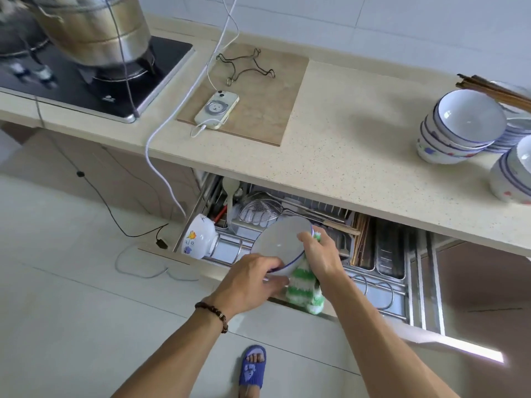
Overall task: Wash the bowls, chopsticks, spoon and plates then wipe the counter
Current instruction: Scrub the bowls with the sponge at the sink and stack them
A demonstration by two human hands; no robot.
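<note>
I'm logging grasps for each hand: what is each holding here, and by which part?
Left hand grips the white bowl by its near rim. Right hand holds the far rim, with the green striped cloth under its palm.

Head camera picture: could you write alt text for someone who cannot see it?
Two hands hold a white bowl over an open dish drawer; the left hand grips its rim and the right hand holds a green striped cloth against it. More bowls are stacked on the counter above.

Left hand (253,278) and right hand (317,254) hold bowl (280,244) with cloth (304,288).
</note>
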